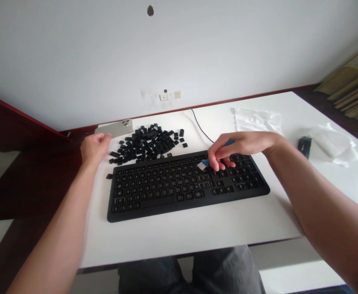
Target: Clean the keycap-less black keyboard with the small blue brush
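A black keyboard [154,201] with its keycaps off lies across the white table, bare switches showing over most of it. My right hand [228,149] is over its right half, fingers wrapped round a small blue brush [204,162]. The brush's pale bristles are tilted down onto the upper rows of switches. My left hand [95,148] rests at the table's left edge, curled into a loose fist, with nothing seen in it. It lies beside a phone [117,128] and a heap of loose black keycaps [146,143] behind the keyboard.
A thin black cable [200,125] runs from behind the keyboard to the wall. Crumpled clear plastic bags [257,119] and a small black object [304,146] lie at the right. Wall sockets [171,96] are above the table's back edge.
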Action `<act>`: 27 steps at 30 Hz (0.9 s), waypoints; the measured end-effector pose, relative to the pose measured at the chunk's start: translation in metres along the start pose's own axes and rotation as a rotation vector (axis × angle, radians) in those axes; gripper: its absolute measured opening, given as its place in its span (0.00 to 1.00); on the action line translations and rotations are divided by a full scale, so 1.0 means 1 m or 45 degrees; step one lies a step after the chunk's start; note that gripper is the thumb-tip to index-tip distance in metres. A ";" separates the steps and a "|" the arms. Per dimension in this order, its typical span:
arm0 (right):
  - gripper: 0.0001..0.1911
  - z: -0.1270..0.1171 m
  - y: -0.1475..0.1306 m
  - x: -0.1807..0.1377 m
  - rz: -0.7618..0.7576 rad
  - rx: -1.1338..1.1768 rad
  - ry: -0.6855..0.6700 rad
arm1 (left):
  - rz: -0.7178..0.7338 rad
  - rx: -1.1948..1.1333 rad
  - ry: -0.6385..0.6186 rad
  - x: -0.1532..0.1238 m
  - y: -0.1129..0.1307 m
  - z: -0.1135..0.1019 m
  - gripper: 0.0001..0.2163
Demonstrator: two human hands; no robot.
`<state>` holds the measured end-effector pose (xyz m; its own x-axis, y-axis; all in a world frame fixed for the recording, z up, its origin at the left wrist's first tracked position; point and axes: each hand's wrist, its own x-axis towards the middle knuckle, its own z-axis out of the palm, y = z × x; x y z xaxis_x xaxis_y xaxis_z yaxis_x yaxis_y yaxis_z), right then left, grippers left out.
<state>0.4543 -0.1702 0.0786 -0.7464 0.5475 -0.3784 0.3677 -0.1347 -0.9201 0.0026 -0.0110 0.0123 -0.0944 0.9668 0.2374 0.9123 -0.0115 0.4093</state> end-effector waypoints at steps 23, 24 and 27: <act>0.13 0.017 -0.014 0.005 0.007 -0.174 -0.105 | 0.010 0.019 -0.041 -0.004 0.007 -0.004 0.19; 0.13 0.017 -0.014 0.005 0.001 -0.170 -0.108 | 0.006 0.017 -0.040 -0.004 0.006 -0.004 0.19; 0.14 0.019 -0.017 0.004 -0.022 -0.161 -0.124 | 0.016 0.016 -0.035 -0.003 0.005 -0.003 0.19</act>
<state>0.4341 -0.1812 0.0906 -0.8010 0.4653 -0.3766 0.4170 -0.0175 -0.9087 0.0058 -0.0151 0.0162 -0.0725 0.9732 0.2181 0.9181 -0.0203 0.3957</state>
